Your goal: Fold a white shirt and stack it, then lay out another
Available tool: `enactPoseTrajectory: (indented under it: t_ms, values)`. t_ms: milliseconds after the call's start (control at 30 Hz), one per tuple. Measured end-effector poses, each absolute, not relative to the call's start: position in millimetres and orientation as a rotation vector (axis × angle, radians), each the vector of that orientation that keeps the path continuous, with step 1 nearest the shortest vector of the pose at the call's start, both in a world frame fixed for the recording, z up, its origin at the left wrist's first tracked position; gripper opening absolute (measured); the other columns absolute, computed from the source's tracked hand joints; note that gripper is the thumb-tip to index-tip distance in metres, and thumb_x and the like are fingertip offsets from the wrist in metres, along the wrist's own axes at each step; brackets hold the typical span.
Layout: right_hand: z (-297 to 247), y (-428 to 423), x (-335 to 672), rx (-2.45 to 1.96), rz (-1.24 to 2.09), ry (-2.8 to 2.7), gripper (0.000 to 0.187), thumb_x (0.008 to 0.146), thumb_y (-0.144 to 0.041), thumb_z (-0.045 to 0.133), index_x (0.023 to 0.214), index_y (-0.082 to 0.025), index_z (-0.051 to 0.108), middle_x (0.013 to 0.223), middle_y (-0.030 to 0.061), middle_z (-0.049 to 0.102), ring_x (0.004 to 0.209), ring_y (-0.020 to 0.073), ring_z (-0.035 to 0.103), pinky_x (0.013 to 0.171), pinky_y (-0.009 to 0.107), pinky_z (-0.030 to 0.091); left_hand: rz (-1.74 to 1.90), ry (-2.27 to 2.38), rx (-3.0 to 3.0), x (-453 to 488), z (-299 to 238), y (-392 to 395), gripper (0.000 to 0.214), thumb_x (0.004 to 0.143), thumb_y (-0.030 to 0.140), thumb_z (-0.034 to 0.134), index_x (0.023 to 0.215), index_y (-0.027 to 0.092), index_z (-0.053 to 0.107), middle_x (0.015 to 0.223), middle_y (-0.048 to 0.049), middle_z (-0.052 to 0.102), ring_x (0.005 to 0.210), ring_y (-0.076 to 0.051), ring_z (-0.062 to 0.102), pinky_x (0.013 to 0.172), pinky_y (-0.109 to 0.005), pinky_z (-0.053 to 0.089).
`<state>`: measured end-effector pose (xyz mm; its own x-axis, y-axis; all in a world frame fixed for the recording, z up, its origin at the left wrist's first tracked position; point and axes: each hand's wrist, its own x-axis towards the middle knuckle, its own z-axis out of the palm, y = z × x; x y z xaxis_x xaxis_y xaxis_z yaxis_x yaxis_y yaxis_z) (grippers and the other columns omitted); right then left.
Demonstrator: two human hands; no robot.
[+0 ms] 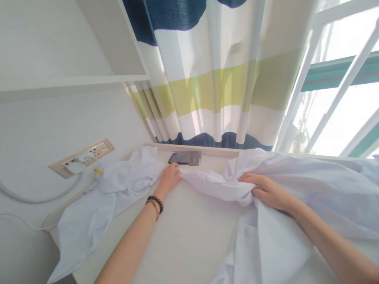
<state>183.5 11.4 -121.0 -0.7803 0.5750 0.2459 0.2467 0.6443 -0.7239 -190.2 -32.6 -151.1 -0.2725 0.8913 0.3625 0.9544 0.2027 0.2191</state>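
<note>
A white garment [284, 232] of thin, creased cloth lies over the right side of the pale tabletop [183, 232], part of it rumpled along the back edge. A twisted stretch of it, perhaps a sleeve, runs across the middle between my hands. My left hand [170, 177], with dark beads on the wrist, is closed on the left end of that stretch. Bunched cloth sits under the curled fingers of my right hand [268, 191]. More white cloth [127, 173] lies crumpled at the left; whether it joins the same garment is hidden behind my left hand.
Just beyond my left hand lies a dark phone [178, 159], partly blurred. A wall socket panel [83, 157] with a white plug and cable is at the left. Behind the table hang striped curtains [207, 86], beside a barred window [337, 83]. A shelf [74, 81] juts out upper left.
</note>
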Motion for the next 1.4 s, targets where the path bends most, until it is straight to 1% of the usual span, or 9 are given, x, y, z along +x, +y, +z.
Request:
enactPoseTrajectory:
  t_ms: [67,233,367,500,633,800,1000,1200,1400]
  values:
    - [-124,11,182,-0.662,0.947,-2.381,0.034,0.066,-0.006,0.036,0.079,-0.019,0.065,0.094,0.0036,0.065,0.091,0.0197,0.061,0.085,0.029,0.044,-0.585,-2.287,-1.834,-189,-151,-33,0.030,0.084,0.016,0.046,0.110,0.016,0.060,0.115,-0.0098,0.066,0.108,-0.022,0.061,0.098,-0.036,0.045]
    - [-128,7,180,-0.691,0.818,-2.381,0.030,0.066,-0.007,0.038,0.076,-0.019,0.063,0.093,0.0044,0.066,0.091,0.0206,0.062,0.085,0.030,0.045,-0.523,-2.264,-1.851,-188,-153,-30,0.038,0.088,0.018,0.040,0.119,0.015,0.061,0.128,-0.0121,0.059,0.118,-0.025,0.055,0.105,-0.040,0.041]
    - [-134,11,191,-0.747,0.632,-2.392,0.029,0.073,-0.009,0.038,0.079,-0.021,0.065,0.098,0.0050,0.067,0.093,0.0213,0.063,0.086,0.031,0.046,-0.476,-2.276,-1.819,-193,-155,-27,0.038,0.090,0.019,0.039,0.121,0.015,0.060,0.132,-0.0127,0.056,0.123,-0.025,0.051,0.107,-0.040,0.038]
    - [-145,21,205,-0.911,0.385,-2.303,0.028,0.079,-0.015,0.040,0.085,-0.021,0.066,0.102,0.0060,0.068,0.094,0.0226,0.063,0.084,0.033,0.047,-0.460,-2.260,-1.785,-192,-151,-28,0.035,0.094,0.022,0.037,0.121,0.016,0.058,0.124,-0.0130,0.059,0.120,-0.025,0.052,0.104,-0.041,0.039]
    - [-149,23,207,-0.997,0.228,-2.287,0.028,0.080,-0.016,0.039,0.082,-0.020,0.066,0.100,0.0070,0.068,0.092,0.0239,0.063,0.082,0.035,0.048,-0.411,-2.162,-1.930,-168,-144,-30,0.035,0.089,0.015,0.044,0.119,0.019,0.061,0.114,-0.0110,0.060,0.111,-0.024,0.053,0.099,-0.040,0.042]
    - [-148,17,204,-0.995,0.197,-2.302,0.025,0.077,-0.014,0.041,0.080,-0.020,0.065,0.097,0.0067,0.067,0.091,0.0239,0.061,0.082,0.035,0.047,-0.339,-2.038,-2.172,-127,-143,-19,0.043,0.089,0.014,0.045,0.127,0.026,0.059,0.109,-0.0056,0.061,0.105,-0.019,0.054,0.096,-0.030,0.042]
    - [-149,17,205,-0.964,0.223,-2.299,0.026,0.074,-0.011,0.042,0.080,-0.022,0.064,0.096,0.0054,0.066,0.091,0.0228,0.060,0.082,0.035,0.046,-0.307,-2.163,-2.014,-121,-145,-6,0.039,0.094,0.028,0.041,0.126,0.027,0.062,0.095,-0.0072,0.062,0.097,-0.022,0.058,0.085,-0.030,0.045]
    - [-151,19,205,-0.955,0.237,-2.308,0.026,0.075,-0.010,0.042,0.080,-0.022,0.064,0.097,0.0052,0.066,0.091,0.0224,0.060,0.081,0.035,0.046,-0.268,-2.257,-1.876,-134,-145,-8,0.040,0.092,0.027,0.041,0.126,0.031,0.063,0.095,-0.0068,0.063,0.093,-0.022,0.060,0.078,-0.031,0.046]
    - [-154,21,205,-0.955,0.240,-2.311,0.026,0.076,-0.011,0.042,0.081,-0.023,0.065,0.096,0.0047,0.066,0.091,0.0226,0.060,0.081,0.035,0.046,-0.279,-2.261,-1.888,-138,-145,-8,0.039,0.092,0.029,0.043,0.126,0.029,0.061,0.098,-0.0065,0.062,0.096,-0.022,0.059,0.082,-0.031,0.046]
